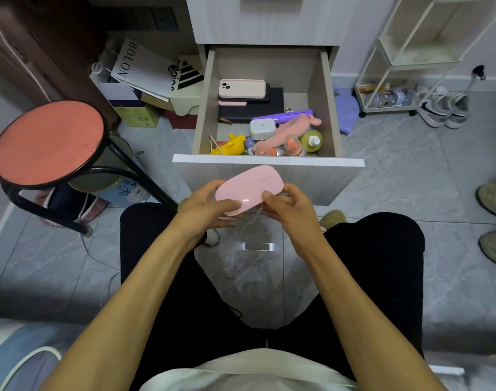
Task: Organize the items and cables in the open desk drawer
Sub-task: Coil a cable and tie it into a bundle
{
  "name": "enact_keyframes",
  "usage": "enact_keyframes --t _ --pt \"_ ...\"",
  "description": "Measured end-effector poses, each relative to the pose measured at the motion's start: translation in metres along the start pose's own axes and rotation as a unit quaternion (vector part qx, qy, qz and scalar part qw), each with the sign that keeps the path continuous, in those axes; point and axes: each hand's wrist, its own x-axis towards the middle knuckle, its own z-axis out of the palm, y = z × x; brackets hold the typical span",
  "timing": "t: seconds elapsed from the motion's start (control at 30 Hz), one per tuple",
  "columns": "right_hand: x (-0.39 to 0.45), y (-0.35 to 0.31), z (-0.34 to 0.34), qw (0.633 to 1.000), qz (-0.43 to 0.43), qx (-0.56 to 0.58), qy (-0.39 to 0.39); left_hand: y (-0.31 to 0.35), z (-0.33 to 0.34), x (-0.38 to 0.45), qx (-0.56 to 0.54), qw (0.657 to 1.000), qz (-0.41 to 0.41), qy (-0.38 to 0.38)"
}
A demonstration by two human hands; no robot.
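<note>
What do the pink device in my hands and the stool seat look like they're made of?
Pink device: probably hard glossy plastic, since light glints off its smooth curved shell. Stool seat: likely matte vinyl or faux leather padding, flat coral-red with a black rim; not certain.

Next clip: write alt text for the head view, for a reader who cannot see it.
Both hands, left and right, hold a pink oval device with a thin white cable hanging from it, in front of an open drawer. The drawer holds a pink phone, a yellow toy and other small items.
</note>
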Motion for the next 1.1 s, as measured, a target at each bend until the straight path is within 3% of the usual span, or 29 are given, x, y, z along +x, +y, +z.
enact_keyframes --t 0.17,0.27,0.33,0.4,0.6,0.7,0.77,0.87,1.0,1.1 --pt "-0.006 -0.007 0.0 0.999 -0.001 0.007 -0.047 0.007 0.004 0.0 -0.033 0.998 0.053 0.022" --pt "-0.014 -0.011 -0.01 0.994 -0.024 -0.055 -0.092 0.014 0.003 0.007 -0.042 0.993 0.072 0.077" --pt "-0.017 -0.012 -0.014 0.987 -0.045 -0.131 -0.086 0.017 -0.002 0.014 0.096 0.979 0.126 0.131" --pt "-0.018 -0.016 -0.017 0.98 -0.063 -0.179 -0.062 0.018 -0.007 0.021 0.258 0.94 0.179 0.137" --pt "-0.006 -0.046 -0.024 0.954 -0.129 -0.269 -0.039 0.022 -0.011 0.015 0.456 0.863 0.217 0.025" --pt "0.006 -0.055 -0.025 0.96 -0.118 -0.252 -0.014 0.028 -0.017 0.01 0.406 0.886 0.217 -0.063" --pt "0.014 -0.056 -0.027 0.972 -0.098 -0.212 0.002 0.029 -0.024 0.009 0.309 0.926 0.192 -0.102" --pt "0.016 -0.046 -0.025 0.977 -0.046 -0.206 -0.039 0.022 -0.027 0.006 0.124 0.975 0.141 -0.117" --pt "0.006 -0.017 -0.017 0.971 -0.025 -0.227 -0.065 0.009 -0.019 0.007 -0.034 0.994 0.062 -0.082" --pt "-0.003 -0.006 -0.015 0.96 -0.059 -0.263 -0.073 0.007 -0.019 0.015 -0.023 0.999 0.034 0.033"
